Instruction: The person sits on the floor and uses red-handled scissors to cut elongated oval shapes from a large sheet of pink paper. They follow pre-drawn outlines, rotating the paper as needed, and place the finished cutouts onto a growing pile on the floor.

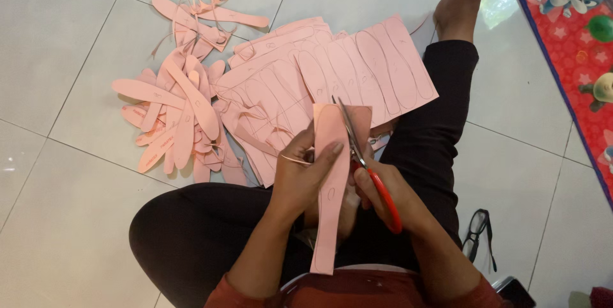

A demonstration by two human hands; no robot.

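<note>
Left hand (305, 177) pinching pink sheet (332, 180); right hand (383, 196) closed around scissors (361, 154). Best kept on the traced outline, sheet turned slowly.

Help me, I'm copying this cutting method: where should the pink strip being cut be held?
Hold the pink strip at its middle, from the left edge: the scissors cut along its right side, so the left hand pinches there, clear of the blades.
</note>
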